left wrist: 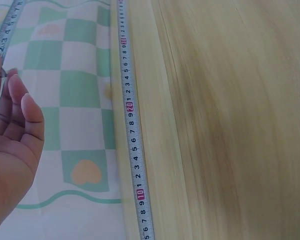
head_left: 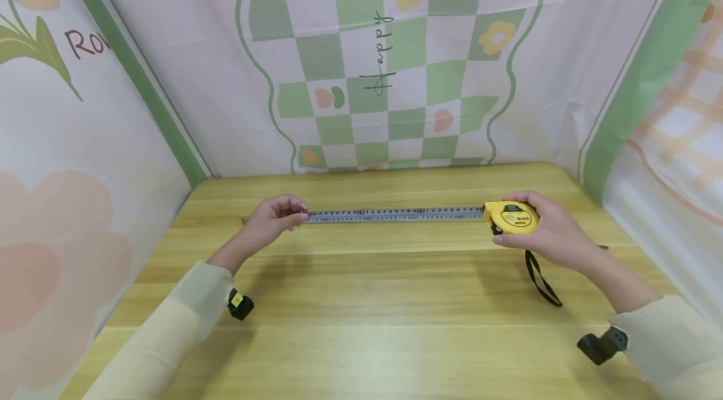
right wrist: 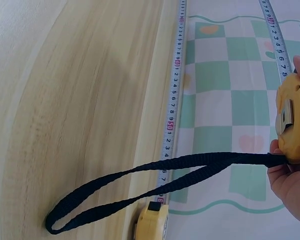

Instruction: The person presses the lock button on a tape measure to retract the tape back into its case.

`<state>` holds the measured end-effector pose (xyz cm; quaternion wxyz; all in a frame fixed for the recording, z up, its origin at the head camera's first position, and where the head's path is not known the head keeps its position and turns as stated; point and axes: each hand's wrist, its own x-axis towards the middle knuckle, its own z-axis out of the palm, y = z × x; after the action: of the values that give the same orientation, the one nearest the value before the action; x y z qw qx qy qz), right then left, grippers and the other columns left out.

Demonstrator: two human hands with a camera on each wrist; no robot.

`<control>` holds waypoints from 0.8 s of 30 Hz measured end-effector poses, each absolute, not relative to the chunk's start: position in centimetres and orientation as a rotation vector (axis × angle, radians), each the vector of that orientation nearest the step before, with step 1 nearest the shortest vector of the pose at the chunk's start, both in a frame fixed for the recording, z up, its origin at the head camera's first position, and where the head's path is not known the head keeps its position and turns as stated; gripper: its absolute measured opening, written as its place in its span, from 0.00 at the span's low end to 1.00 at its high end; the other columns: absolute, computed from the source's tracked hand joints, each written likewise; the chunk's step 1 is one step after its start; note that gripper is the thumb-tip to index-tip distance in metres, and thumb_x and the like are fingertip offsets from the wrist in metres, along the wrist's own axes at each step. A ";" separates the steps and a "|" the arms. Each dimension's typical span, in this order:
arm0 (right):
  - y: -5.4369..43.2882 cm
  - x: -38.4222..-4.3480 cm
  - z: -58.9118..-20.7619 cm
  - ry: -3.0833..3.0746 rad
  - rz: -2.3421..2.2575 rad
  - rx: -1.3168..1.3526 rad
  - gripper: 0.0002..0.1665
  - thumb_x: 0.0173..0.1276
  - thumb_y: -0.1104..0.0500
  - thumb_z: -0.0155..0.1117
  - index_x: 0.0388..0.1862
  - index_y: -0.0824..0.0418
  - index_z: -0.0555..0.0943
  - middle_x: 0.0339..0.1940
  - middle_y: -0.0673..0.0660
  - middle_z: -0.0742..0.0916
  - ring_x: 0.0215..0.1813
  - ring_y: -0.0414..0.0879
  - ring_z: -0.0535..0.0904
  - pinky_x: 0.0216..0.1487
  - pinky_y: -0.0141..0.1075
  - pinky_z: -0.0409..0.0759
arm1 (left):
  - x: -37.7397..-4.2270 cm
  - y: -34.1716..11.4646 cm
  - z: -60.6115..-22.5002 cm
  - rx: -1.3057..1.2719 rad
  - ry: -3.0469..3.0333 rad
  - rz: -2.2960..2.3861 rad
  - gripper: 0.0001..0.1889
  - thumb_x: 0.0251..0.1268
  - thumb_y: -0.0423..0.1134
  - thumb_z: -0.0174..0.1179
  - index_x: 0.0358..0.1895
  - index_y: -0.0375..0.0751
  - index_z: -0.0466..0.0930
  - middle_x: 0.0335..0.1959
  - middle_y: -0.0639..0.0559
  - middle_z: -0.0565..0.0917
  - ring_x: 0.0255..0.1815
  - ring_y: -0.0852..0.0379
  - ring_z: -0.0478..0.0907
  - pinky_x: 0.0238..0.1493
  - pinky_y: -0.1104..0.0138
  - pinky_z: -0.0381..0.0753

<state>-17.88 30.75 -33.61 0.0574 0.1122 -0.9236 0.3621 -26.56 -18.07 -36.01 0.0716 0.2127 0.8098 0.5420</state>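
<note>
In the head view my right hand (head_left: pixel 559 233) holds a yellow tape measure (head_left: pixel 515 218), thumb and fingers round its case. A black strap (head_left: pixel 543 281) hangs below it. The silver blade (head_left: pixel 390 212) stretches straight to my left hand (head_left: pixel 271 221), which pinches its free end between fingertips and thumb. Both hands are above the table. A second tape measure's blade (left wrist: pixel 135 145) lies extended along the wooden surface in the left wrist view. Its yellow case (right wrist: pixel 152 220) shows at the bottom of the right wrist view, partly cut off by the frame.
The wooden table (head_left: pixel 367 318) lies under both hands. Behind it hangs a green and white checked cloth (head_left: pixel 395 73), with printed cloth walls on both sides. Small black devices are worn at the left wrist (head_left: pixel 240 304) and right wrist (head_left: pixel 603 345).
</note>
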 end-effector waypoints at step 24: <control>29.8 -18.2 -33.6 -2.811 1.121 0.341 0.46 0.54 0.50 0.78 0.64 0.68 0.66 0.50 0.65 0.77 0.42 0.53 0.76 0.34 0.33 0.79 | -26.7 -17.6 -35.9 0.657 2.429 1.639 0.09 0.70 0.36 0.60 0.45 0.33 0.78 0.39 0.38 0.80 0.36 0.48 0.76 0.35 0.68 0.78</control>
<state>-18.18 29.76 -33.59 0.0482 0.1120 -0.9219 0.3677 -26.68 -17.58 -35.94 0.0692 0.2181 0.8070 0.5444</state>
